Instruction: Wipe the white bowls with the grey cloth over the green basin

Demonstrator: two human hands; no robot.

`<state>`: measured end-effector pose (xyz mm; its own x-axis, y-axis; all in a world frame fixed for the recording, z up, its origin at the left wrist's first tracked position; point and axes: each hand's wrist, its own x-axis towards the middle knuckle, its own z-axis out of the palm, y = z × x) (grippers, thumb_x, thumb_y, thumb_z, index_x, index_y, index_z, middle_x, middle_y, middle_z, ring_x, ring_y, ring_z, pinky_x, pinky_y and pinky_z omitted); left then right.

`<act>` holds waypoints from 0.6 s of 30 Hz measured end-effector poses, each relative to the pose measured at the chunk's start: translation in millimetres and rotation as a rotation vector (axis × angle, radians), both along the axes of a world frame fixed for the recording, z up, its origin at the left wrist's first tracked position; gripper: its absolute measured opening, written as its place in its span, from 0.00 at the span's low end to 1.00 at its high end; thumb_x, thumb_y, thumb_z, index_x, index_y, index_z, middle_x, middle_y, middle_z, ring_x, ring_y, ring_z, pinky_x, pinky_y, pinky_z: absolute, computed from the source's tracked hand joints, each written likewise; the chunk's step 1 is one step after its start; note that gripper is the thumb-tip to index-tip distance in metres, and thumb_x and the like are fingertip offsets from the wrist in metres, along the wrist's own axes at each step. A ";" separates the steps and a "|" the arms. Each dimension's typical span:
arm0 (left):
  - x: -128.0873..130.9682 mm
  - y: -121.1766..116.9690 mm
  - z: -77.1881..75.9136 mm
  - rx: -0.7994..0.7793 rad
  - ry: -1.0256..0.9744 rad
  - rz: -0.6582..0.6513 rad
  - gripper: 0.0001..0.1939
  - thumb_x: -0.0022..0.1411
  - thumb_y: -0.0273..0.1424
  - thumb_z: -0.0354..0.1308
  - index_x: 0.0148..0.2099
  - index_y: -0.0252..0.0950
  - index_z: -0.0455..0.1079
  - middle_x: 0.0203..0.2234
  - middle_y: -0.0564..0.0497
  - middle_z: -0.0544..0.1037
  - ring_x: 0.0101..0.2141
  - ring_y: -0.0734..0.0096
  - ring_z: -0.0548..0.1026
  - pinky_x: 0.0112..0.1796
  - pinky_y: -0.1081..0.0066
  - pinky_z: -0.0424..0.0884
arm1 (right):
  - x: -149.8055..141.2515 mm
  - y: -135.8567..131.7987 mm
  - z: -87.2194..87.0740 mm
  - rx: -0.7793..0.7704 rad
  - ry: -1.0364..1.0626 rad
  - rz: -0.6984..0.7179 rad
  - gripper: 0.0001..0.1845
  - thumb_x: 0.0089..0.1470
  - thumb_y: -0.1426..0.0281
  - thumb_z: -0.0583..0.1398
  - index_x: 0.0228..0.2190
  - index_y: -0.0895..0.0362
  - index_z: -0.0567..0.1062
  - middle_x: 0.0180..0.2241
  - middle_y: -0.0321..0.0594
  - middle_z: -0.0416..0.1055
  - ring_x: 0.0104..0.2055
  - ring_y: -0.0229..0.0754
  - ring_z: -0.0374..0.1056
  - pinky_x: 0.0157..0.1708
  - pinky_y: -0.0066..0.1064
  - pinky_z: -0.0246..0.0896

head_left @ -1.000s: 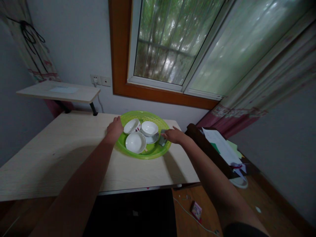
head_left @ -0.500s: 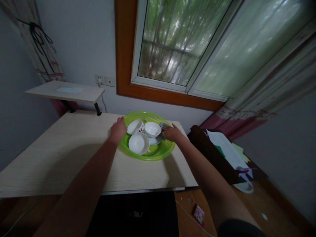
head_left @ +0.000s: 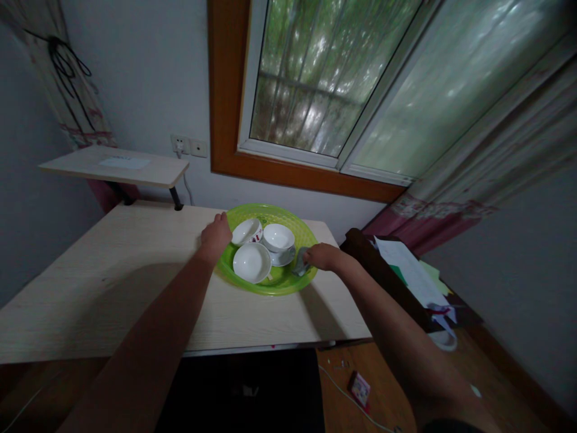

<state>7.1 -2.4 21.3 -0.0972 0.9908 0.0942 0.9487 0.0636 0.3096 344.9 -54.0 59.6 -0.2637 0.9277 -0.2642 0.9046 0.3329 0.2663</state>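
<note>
A round green tray (head_left: 282,282) lies on the pale wooden table (head_left: 112,282) and holds three white bowls (head_left: 251,263). My left hand (head_left: 215,236) grips the tray's left rim with its fingers curled over it. My right hand (head_left: 320,257) is closed on a small grey cloth (head_left: 300,263) and presses it against the inside of the tray's right rim, just beside the bowl standing on a saucer (head_left: 278,237).
A small raised shelf (head_left: 115,167) stands at the table's back left. Behind the tray is a window (head_left: 315,90) with a wooden frame. To the right, a dark chair back (head_left: 383,276) carries papers (head_left: 406,258). Small items lie on the floor (head_left: 360,388).
My right hand with the cloth has slid along the tray's right rim, from the far side down toward the near side. My left hand has stayed on the left rim.
</note>
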 end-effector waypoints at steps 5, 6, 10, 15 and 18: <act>-1.2 0.3 0.2 -0.008 0.002 -0.010 0.33 0.66 0.28 0.47 0.72 0.36 0.52 0.62 0.34 0.67 0.53 0.48 0.76 0.49 0.55 0.75 | -7.6 18.2 2.5 -0.024 -0.050 0.019 0.18 0.62 0.72 0.52 0.42 0.52 0.82 0.54 0.48 0.77 0.63 0.53 0.66 0.64 0.54 0.54; -1.4 0.2 0.2 -0.006 0.002 -0.013 0.33 0.66 0.28 0.47 0.72 0.36 0.52 0.62 0.34 0.67 0.53 0.48 0.76 0.50 0.55 0.74 | -10.5 22.2 0.8 -0.009 -0.048 0.019 0.19 0.62 0.73 0.52 0.44 0.52 0.81 0.56 0.47 0.76 0.67 0.53 0.62 0.66 0.57 0.50; -2.3 -0.5 0.2 -0.003 0.007 -0.018 0.34 0.65 0.28 0.48 0.73 0.35 0.51 0.62 0.33 0.67 0.52 0.49 0.77 0.50 0.57 0.74 | -21.9 37.8 -10.9 0.073 -0.022 0.026 0.24 0.63 0.73 0.50 0.56 0.53 0.75 0.64 0.46 0.67 0.72 0.51 0.50 0.69 0.60 0.40; -1.9 -2.0 1.7 -0.005 0.009 -0.019 0.34 0.65 0.28 0.48 0.73 0.36 0.52 0.63 0.34 0.66 0.52 0.49 0.77 0.49 0.57 0.75 | -24.6 45.6 -19.6 0.108 -0.013 0.068 0.27 0.63 0.74 0.49 0.61 0.54 0.70 0.68 0.44 0.61 0.74 0.48 0.46 0.71 0.58 0.37; -0.8 -3.2 3.0 -0.002 0.013 -0.018 0.34 0.65 0.28 0.47 0.73 0.35 0.51 0.63 0.33 0.66 0.51 0.47 0.77 0.48 0.56 0.75 | -19.4 38.8 -16.1 0.130 -0.017 0.091 0.27 0.63 0.75 0.49 0.60 0.54 0.72 0.68 0.44 0.61 0.74 0.49 0.47 0.70 0.59 0.39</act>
